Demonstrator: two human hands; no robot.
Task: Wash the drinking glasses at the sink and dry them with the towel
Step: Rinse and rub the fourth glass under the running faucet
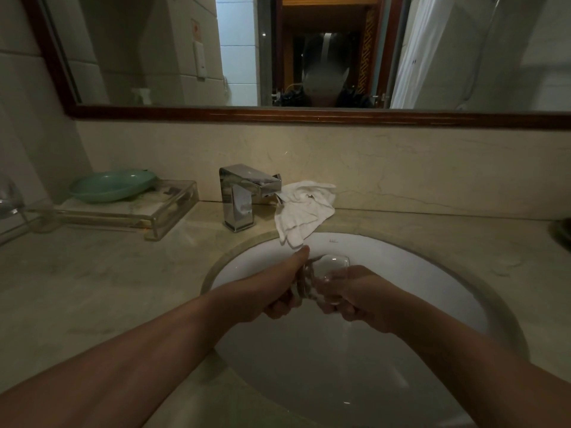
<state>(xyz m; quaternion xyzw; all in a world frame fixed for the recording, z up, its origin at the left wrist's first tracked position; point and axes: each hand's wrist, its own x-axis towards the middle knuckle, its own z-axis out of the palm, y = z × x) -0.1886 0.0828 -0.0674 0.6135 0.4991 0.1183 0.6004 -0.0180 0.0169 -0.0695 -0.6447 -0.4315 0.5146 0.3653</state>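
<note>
both hands are out over the sink (pixel 411 273), meeting above the middle of the basin with one clear drinking glass (pixel 332 267) between them. the right hand (pixel 358 296) has its fingers curled round the lower part of the glass. the left hand (pixel 278 296) is pressed to the glass's other side, with the thumb laid straight along it and pointing toward the back rim, and the fingers tucked under. it looks as though it grips the glass too, though the dim light and the clear glass blur where skin ends. the top of the glass shows just above the two hands. a thin stream of water (pixel 346 338) falls from under the hands into the bowl.

on the counter (pixel 92 273), a square chrome faucet (pixel 244 196) stands at the sink's back left rim. a white towel (pixel 304 211) lies crumpled just to the right of it. one corner of the towel droops over the back rim into the basin, close to the tip of the left thumb. further along the counter's back edge to the left sits a clear tray (pixel 173 208), carrying a pale green dish (pixel 111 185). a wood-framed mirror (pixel 309 114) runs along the wall above the counter's back edge.
</note>
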